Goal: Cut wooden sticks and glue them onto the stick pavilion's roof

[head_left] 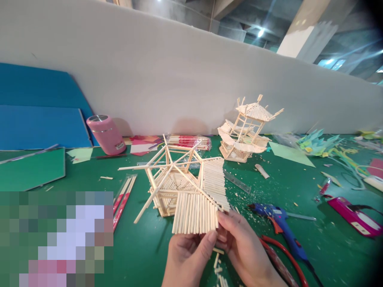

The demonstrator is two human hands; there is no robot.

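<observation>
A six-sided pavilion model [173,164] of thin wooden sticks stands tilted on the green table in front of me. Two roof panels of sticks laid side by side cover part of its frame: a near panel [196,213] and a right-hand panel [214,179]. Bare beams radiate over the rest, with the slatted floor showing below. My left hand [190,253] pinches the near panel's lower edge, thumb on top. My right hand [239,237] grips the same panel's right corner, where the two panels meet. Some fingers are hidden beneath the panel.
A similar two-tiered stick pavilion [245,131] stands behind. Right lie a blue glue gun [281,223], red-handled pliers [281,259] and a pink power strip [354,217]. A pink tumbler [107,133] and bagged sticks [188,142] line the back. Stick offcuts [220,271] lie near my wrists.
</observation>
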